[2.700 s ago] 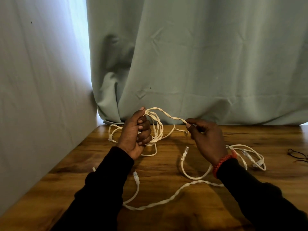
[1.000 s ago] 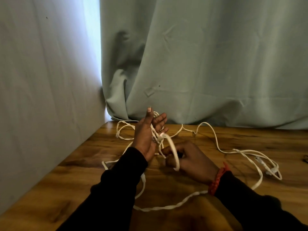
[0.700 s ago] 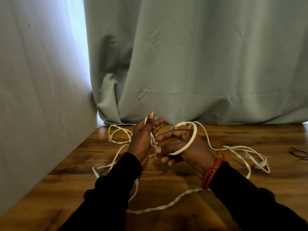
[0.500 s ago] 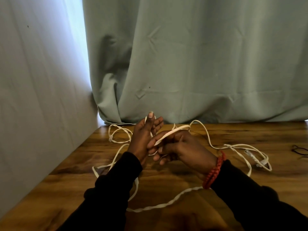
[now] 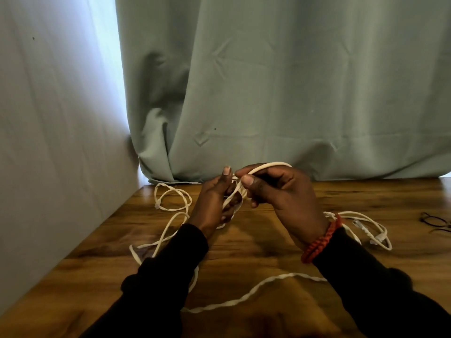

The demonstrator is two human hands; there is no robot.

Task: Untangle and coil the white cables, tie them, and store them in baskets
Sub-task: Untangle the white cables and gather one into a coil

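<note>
White cables (image 5: 258, 290) sprawl across the wooden tabletop (image 5: 268, 245), with part of the tangle lifted between two hands held close together above it. The left hand (image 5: 214, 201) stands upright with its thumb pointing up; several turns of cable run across its palm and its lower fingers curl round them, so its grip is closed on the strands. The right hand (image 5: 283, 196) pinches a single strand between thumb and forefinger, just beside the left thumb, and that strand arches over the right knuckles. Loose loops lie near the curtain (image 5: 268, 93) at the back left, another bunch with clear plugs sits to the right behind a red bracelet (image 5: 322, 240), and one long run snakes along the near side. Eyeglasses (image 5: 436, 222) rest at the far right edge.
</note>
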